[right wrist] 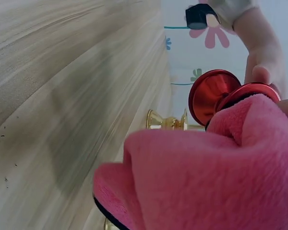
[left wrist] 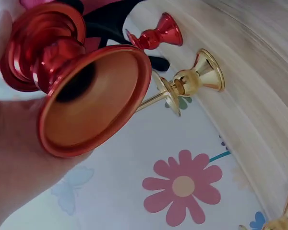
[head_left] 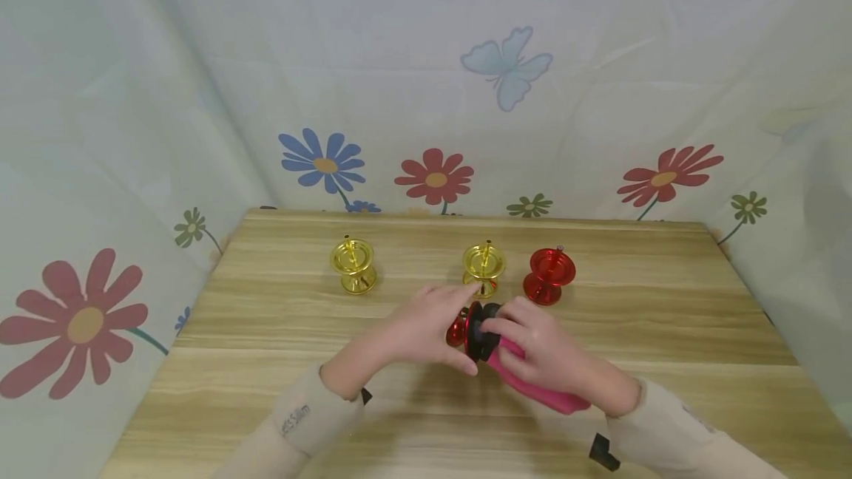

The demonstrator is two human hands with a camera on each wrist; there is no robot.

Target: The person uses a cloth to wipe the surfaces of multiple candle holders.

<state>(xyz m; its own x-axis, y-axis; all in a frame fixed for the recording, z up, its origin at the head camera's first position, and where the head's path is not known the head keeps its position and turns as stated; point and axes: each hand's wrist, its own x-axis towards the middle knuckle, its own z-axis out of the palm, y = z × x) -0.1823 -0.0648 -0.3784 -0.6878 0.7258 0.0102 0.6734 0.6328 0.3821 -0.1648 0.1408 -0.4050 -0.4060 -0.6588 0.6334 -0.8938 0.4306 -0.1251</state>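
Note:
My left hand grips a shiny red metal candle holder above the table, tilted on its side. In the left wrist view the hollow orange underside of its flared base faces the camera. Bunched in my right hand is a plush cloth, pink on one face and black on the other. Fingers of that hand press the cloth's black side against the holder's dish, covering its top. The pink side of the cloth fills much of the right wrist view and hides most of the right hand.
Behind my hands on the wooden table stand two gold candle holders, one at left and one near the middle. Another red candle holder stands upright to their right. A flowered curtain hangs behind the table.

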